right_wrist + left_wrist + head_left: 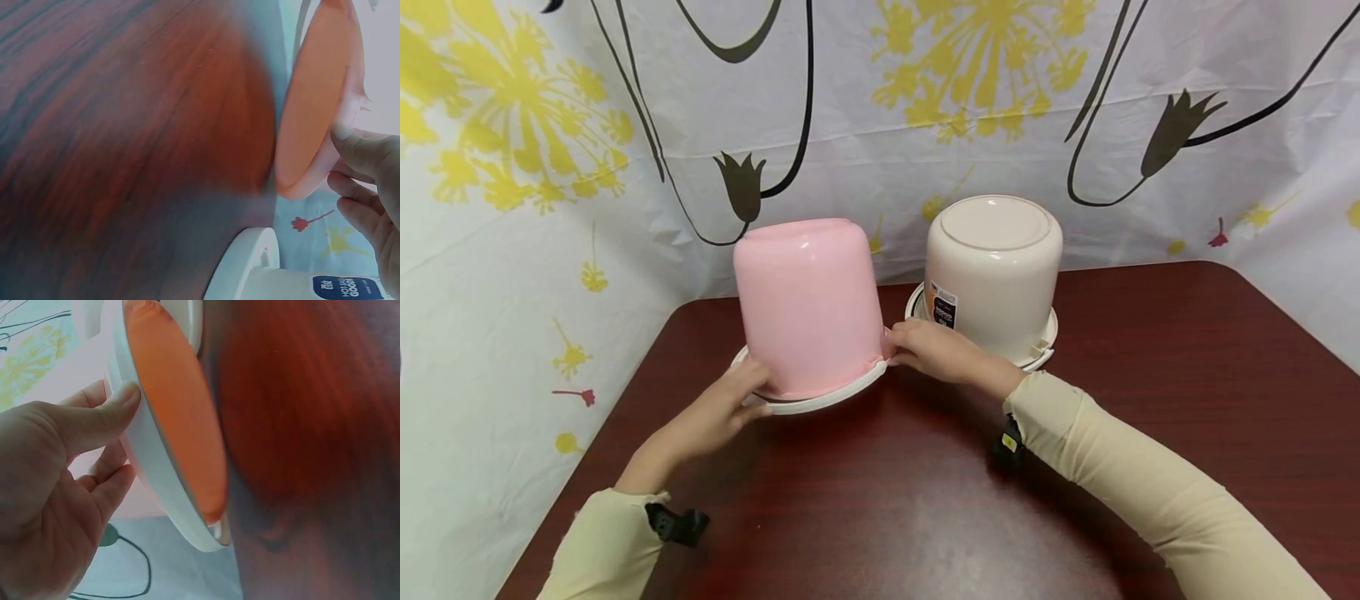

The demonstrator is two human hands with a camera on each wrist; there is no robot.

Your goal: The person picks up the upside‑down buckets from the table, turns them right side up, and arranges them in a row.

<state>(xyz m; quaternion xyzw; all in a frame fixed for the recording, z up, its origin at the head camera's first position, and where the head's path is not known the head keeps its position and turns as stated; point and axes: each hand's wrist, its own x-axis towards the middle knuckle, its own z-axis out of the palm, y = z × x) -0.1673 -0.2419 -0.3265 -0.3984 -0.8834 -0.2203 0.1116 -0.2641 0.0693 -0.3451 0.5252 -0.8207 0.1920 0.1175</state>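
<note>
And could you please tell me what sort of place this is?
Probably a small indoor corner set up for filming, though I cannot be sure: a patterned sheet hangs behind a dark reddish table, where a pink bucket and a cream bucket are upside down.

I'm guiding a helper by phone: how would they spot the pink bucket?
Find the dark red table, then look before the flowered cloth. Take the left upturned bucket, tilted between left hand and right hand: it's pink, while its upturned neighbour is cream and labelled.
</note>
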